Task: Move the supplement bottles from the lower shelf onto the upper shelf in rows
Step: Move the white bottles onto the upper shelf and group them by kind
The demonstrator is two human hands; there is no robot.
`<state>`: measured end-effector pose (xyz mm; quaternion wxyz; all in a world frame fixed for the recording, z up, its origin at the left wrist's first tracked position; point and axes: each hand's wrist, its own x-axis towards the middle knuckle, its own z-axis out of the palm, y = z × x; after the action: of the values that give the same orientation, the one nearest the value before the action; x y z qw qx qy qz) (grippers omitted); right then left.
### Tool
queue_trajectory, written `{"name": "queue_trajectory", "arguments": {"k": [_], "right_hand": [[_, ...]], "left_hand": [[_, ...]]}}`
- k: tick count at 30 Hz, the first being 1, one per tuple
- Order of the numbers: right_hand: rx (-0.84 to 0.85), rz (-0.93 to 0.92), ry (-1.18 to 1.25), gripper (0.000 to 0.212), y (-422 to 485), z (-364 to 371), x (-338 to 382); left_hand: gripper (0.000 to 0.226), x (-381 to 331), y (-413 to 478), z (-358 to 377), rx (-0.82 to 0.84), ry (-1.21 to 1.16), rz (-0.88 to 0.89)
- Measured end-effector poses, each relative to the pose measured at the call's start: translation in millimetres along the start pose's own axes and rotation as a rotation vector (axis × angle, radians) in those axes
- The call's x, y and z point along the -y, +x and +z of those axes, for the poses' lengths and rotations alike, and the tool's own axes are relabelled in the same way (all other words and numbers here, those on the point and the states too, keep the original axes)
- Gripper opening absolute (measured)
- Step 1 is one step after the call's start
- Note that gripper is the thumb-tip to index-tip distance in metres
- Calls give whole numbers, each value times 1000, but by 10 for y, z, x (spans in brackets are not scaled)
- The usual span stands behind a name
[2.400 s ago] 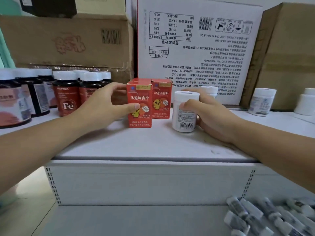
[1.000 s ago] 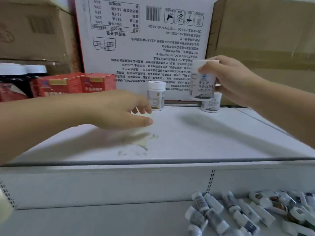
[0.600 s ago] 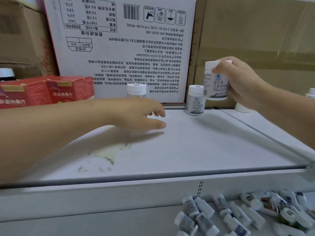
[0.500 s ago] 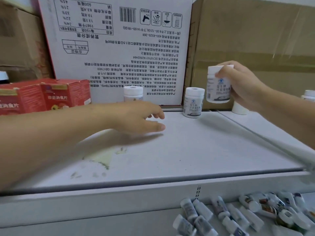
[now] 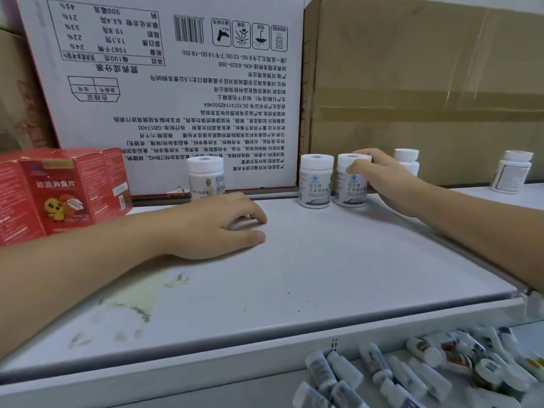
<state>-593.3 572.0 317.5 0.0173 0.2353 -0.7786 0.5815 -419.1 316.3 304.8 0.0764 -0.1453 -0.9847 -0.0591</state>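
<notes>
Upper shelf [image 5: 323, 275] now carries the bottle [image 5: 350, 187] that hung in the air a moment ago, upright at the back just beside a second bottle [image 5: 315, 184]. Lower shelf [image 5: 206, 393] holds a heap of bottles [image 5: 406, 375]. Right hand [image 5: 379, 178] grips the set-down bottle; left hand [image 5: 217, 228] rests on the upper shelf, loose and empty.

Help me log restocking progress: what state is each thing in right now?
end bottle: upright, capped, on the upper shelf, beside the neighbour bottle.
neighbour bottle: upright, capped, untouched.
right hand: curled round the end bottle's top.
left hand: resting on the upper shelf, holding nothing.
lower-shelf bottles: lying on their sides, heaped.
red boxes: closed, upright.
</notes>
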Motion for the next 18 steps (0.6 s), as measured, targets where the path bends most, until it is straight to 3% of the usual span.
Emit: {"name": "queue_trajectory", "arguments": {"k": [3,7,11,13,15,18], "right_hand": [[56,-5,-11,72,47,-41,-70],[126,-35,-36,49,30,-72,-107],[177,-12,-31,48,48,-69,-123],[123,-13,-53,52,49,-43,-89],[-63,25,-68,56,16,-56,16],[-246,25,-309,45,-42,-188,189]], "left_hand": [[67,11,2,6,0,-4,-2],[64,40,2,32,-12,-13,-4],[65,49,-5,40,-31,-18,5],[69,43,-13,39,-35,-10,28],[79,23,-18,13,-15,13,39],[100,-9,-50,-127,41,99,-37]]}}
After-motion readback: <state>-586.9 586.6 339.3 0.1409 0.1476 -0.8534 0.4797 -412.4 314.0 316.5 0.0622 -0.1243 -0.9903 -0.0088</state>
